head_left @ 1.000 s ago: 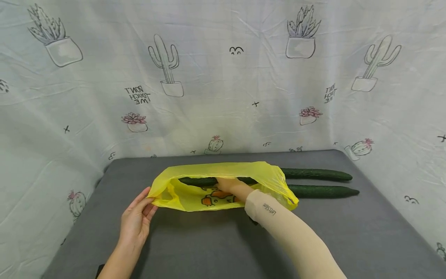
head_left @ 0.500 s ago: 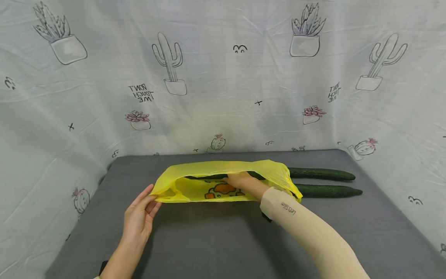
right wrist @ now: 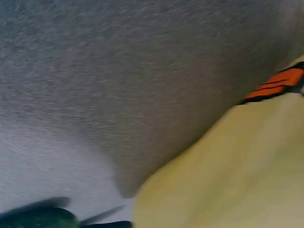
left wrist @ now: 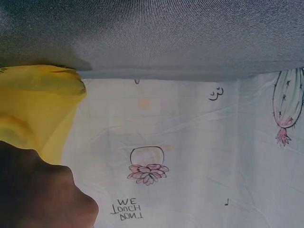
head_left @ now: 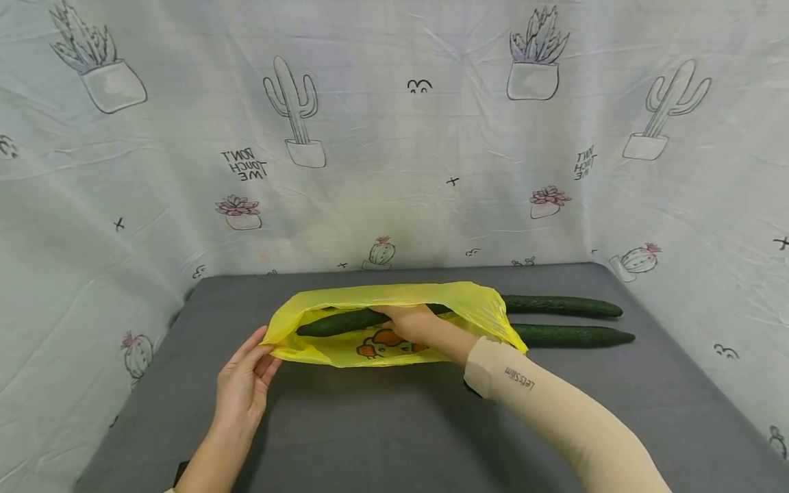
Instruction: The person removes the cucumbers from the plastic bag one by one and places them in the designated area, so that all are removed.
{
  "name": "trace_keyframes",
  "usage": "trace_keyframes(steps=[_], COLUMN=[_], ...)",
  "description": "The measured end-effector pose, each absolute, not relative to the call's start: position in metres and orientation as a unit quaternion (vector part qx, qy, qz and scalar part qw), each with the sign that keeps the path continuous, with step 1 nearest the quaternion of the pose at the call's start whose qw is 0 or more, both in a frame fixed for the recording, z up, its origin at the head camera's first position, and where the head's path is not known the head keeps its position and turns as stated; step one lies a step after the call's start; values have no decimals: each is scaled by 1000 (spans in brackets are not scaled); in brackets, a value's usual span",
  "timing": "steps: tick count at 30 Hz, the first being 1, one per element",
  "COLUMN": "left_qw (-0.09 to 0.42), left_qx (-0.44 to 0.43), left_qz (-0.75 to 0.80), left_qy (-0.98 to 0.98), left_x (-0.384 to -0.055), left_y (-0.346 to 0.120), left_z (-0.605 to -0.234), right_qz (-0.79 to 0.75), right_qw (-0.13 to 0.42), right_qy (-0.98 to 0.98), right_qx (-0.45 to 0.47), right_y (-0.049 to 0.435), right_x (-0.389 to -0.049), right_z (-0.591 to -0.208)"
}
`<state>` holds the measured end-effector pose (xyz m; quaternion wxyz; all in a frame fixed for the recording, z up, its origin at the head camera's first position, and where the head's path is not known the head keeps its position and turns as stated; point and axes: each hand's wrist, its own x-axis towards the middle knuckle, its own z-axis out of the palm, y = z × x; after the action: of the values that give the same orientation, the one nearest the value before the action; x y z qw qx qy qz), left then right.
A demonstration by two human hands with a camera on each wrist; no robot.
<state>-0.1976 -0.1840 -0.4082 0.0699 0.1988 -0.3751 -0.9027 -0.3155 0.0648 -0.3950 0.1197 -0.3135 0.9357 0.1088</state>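
In the head view a yellow plastic bag [head_left: 394,296], printed with an orange cartoon, lies on its side with its mouth towards me. My left hand [head_left: 242,387] pinches the left corner of the mouth between thumb and fingers. Reaching in through the mouth, my right hand [head_left: 409,322] grips a long green cucumber [head_left: 339,323] inside. Its left end tilts down towards the opening, and the bag's upper edge hides some of my fingertips. The left wrist view shows my dark left hand [left wrist: 42,194] against the bag [left wrist: 45,104].
Two more cucumbers, a rear one [head_left: 561,307] and a front one [head_left: 573,336], lie side by side right of the bag, their left ends behind it. A grey cloth-covered table [head_left: 370,431] is below. A white curtain [head_left: 370,137] with cactus drawings surrounds it.
The cucumber inside the bag has shifted, and its left end now shows further left and lower. My right forearm has swung rightward. My left hand keeps its hold on the corner.
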Motion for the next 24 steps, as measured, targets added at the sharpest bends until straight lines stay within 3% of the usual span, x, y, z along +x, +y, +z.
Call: trace_keyframes(steps=[4, 9, 24], left_qw=[67, 76, 121], left_qx=[205, 230, 236], left_qz=[-901, -895, -896], left_qy=[-376, -375, -355], left_x=[-197, -195, -195], left_y=[-184, -184, -181], left_z=[-407, -406, -405], right_qz=[-25, -45, -53], right_qw=[53, -8, -72], right_qy=[940, 935, 933], right_qx=[-335, -353, -349], right_y=[61, 55, 83], right_x=[-304, -294, -275], right_z=[-390, -380, -365])
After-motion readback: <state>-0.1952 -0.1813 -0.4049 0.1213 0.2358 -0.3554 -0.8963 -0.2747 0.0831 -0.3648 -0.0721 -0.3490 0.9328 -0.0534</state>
